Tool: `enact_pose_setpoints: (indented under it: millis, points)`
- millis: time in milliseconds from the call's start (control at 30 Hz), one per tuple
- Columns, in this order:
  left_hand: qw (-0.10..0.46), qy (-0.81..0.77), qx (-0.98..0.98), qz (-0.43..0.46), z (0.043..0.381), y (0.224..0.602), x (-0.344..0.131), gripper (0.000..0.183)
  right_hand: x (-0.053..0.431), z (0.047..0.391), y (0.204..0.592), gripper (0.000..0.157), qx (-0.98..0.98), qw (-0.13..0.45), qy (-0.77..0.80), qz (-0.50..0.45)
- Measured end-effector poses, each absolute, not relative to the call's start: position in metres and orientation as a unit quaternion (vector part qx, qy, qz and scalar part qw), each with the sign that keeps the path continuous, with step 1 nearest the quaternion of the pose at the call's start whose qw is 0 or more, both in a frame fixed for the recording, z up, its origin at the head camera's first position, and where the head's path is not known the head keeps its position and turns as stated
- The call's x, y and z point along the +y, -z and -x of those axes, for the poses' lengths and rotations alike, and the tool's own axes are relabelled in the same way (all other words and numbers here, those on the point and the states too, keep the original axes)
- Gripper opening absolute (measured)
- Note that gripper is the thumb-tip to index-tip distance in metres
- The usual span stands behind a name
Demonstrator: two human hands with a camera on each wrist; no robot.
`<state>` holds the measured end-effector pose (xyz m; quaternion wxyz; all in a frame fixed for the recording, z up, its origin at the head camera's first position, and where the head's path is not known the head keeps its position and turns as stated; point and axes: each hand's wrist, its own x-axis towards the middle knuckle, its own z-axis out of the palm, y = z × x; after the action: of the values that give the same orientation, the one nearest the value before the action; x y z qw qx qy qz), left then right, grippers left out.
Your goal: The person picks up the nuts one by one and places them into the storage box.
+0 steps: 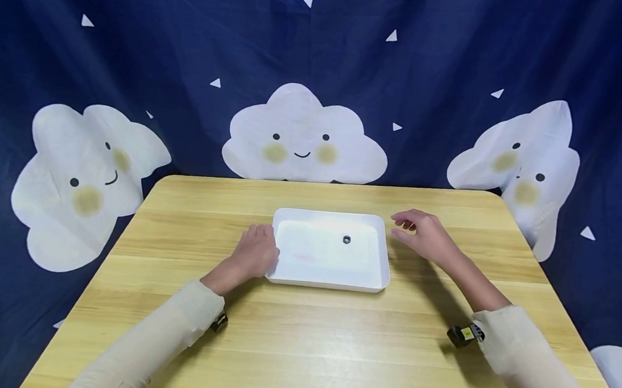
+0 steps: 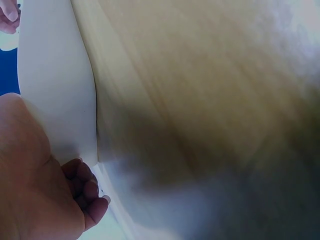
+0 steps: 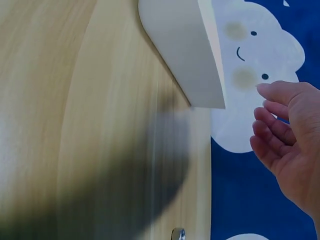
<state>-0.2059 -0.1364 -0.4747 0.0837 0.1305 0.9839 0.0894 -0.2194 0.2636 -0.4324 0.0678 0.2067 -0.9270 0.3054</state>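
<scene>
A shallow white tray (image 1: pixel 332 276) rests on the wooden table, with a small dark ring-shaped piece, like a nut (image 1: pixel 347 239), inside it toward the right. At the tray's left wall, my left hand (image 1: pixel 254 251) grips the side with curled fingers; in the left wrist view those fingers (image 2: pixel 90 187) bend at the tray wall. My right hand (image 1: pixel 423 233) is raised just off the tray's right side, fingers loosely bent and thumb apart. Nothing is held between them in the right wrist view, where the tray's outer wall (image 3: pixel 182 50) shows.
The wooden table (image 1: pixel 309 352) extends around the tray. A small shiny metal piece (image 3: pixel 178 234) appears at the bottom of the right wrist view. Behind the table hangs a dark blue curtain (image 1: pixel 204 21) with white clouds. Each sleeve has a small black device by the wrist.
</scene>
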Motion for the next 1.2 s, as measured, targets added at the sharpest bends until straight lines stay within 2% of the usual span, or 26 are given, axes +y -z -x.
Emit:
enact_pose_setpoints:
  millis: [800, 1200]
  points:
    - [0.080, -0.087, 0.984, -0.132, 0.207, 0.476, -0.135, 0.031, 0.310, 0.197, 0.435, 0.029, -0.936, 0.094, -0.291, -0.174]
    - [0.074, -0.085, 0.985, -0.130, 0.205, 0.475, -0.135, 0.032, 0.334, 0.182, 0.429, 0.036, -0.948, 0.070, -0.279, -0.137]
